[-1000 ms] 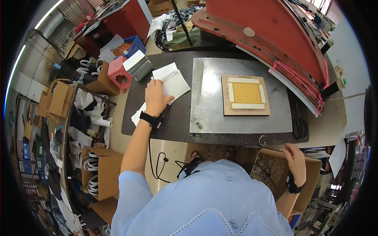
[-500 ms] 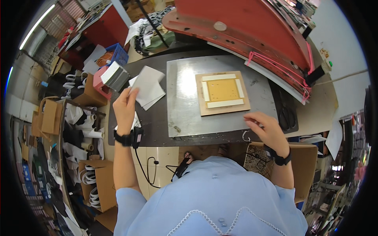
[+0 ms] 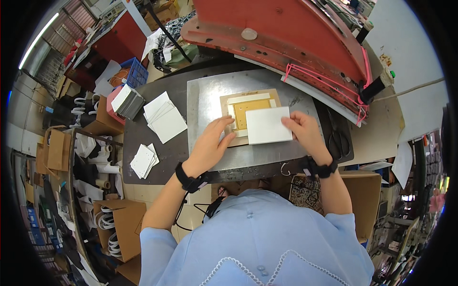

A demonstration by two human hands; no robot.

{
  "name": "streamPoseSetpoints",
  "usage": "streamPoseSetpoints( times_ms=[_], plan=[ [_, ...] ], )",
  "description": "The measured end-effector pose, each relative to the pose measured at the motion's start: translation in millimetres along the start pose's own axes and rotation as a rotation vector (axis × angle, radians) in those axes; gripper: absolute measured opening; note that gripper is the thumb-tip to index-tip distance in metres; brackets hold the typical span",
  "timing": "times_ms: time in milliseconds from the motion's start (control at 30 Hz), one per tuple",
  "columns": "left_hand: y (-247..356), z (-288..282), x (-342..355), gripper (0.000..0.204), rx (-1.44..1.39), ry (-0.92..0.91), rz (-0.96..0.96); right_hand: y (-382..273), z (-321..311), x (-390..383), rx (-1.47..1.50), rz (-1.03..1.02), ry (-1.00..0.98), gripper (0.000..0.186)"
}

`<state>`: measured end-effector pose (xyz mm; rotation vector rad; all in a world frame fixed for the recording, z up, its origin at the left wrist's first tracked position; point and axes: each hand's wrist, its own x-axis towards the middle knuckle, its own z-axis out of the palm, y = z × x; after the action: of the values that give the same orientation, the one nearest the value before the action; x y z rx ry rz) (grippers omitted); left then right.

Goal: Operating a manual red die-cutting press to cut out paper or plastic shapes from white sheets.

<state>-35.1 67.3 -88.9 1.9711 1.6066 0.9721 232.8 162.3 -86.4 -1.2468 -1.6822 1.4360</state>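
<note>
My right hand (image 3: 303,131) pinches a white rectangular card (image 3: 267,128) by its right edge, over the lower right of a yellow die plate (image 3: 253,104) framed by pale strips on a square wooden board (image 3: 226,100). My left hand (image 3: 218,136) is open at the board's left side, fingers curved, a little left of the card. The board lies on a metal sheet (image 3: 200,95). Loose white cards (image 3: 164,121) lie to the left on the dark table (image 3: 150,178), with a smaller pile (image 3: 143,159) below and a thick stack (image 3: 128,102) at the far left edge.
A red press machine (image 3: 286,33) with pink bands and spools stands across the back. Black scissors (image 3: 338,143) lie at the right. A cardboard box (image 3: 362,200) sits below the right side. Boxes (image 3: 114,229), a blue crate (image 3: 136,70) and a pink stool (image 3: 112,109) are at left.
My left hand has left the loose cards and moved right to the die board. My right hand has come up from the lower right and now holds a white card over the board.
</note>
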Motion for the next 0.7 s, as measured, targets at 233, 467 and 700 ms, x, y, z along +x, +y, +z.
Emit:
streamPoseSetpoints(
  times_ms=[233, 467, 700],
  plan=[
    [-22, 13, 15, 0.030, 0.058, -0.054, -0.038, 14, 15, 58, 0.042, -0.012, -0.016, 0.025],
    [-21, 15, 15, 0.028, 0.041, -0.011, -0.011, 24, 19, 72, -0.019, 0.012, -0.051, 0.026],
    [-21, 16, 16, 0.027, 0.061, -0.013, -0.021, 23, 18, 72, 0.058, 0.053, -0.071, 0.023]
  ],
)
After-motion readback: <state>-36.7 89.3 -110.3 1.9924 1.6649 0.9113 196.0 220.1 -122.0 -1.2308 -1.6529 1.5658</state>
